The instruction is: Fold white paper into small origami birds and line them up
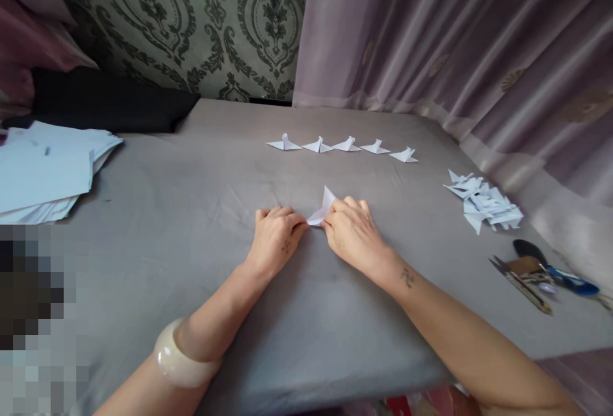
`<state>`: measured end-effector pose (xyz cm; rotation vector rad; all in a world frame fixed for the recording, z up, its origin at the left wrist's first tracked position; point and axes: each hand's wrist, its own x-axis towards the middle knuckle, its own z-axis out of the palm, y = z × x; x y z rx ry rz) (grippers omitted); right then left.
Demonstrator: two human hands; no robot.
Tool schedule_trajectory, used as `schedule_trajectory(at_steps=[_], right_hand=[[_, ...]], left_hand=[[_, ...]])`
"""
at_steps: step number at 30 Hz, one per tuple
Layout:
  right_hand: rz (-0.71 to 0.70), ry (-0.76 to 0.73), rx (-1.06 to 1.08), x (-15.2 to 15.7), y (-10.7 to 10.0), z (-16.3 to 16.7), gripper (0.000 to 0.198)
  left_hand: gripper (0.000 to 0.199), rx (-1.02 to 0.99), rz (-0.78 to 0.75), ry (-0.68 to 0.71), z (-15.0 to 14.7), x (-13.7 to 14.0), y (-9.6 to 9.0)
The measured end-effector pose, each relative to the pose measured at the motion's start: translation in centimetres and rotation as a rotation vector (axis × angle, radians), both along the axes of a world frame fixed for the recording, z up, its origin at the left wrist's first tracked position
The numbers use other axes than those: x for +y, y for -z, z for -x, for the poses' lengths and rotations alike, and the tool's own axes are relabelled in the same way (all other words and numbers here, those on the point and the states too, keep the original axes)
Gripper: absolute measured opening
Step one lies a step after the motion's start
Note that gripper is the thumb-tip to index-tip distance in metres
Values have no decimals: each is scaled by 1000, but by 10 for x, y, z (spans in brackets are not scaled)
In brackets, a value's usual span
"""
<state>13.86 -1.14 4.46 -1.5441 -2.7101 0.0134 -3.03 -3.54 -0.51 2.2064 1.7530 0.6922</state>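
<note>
A small white folded paper piece (320,212) stands between my two hands, just above the grey cloth, with one pointed flap sticking up. My left hand (276,237) pinches its left tip between thumb and forefinger. On the other side, my right hand (353,228) is closed on the right part of the paper, and its fingers cover some of the folds. Beyond the hands, several folded paper birds (347,143) sit in a row with their wings spread.
Stacked white paper sheets (43,173) lie at the left beside black cloth (105,100). At the right is a heap of folded white paper pieces (488,202). Nearer, scissors (572,281) and a pointed tool (522,285) lie close to the table's right edge.
</note>
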Motion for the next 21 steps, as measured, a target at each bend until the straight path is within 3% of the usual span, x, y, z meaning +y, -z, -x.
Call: schedule_trajectory(at_steps=[11,17,21], right_hand=[[255,112,-156,22,-26,18,22],[358,143,-175,29,-31,19,24],[394,146,-160,32,-30,18,26]], left_hand=[[25,60,119,-43,-4,4,-2],[15,-33,132,-36,-2,4,-5],[19,-22,154,-30,-1,6,-5]])
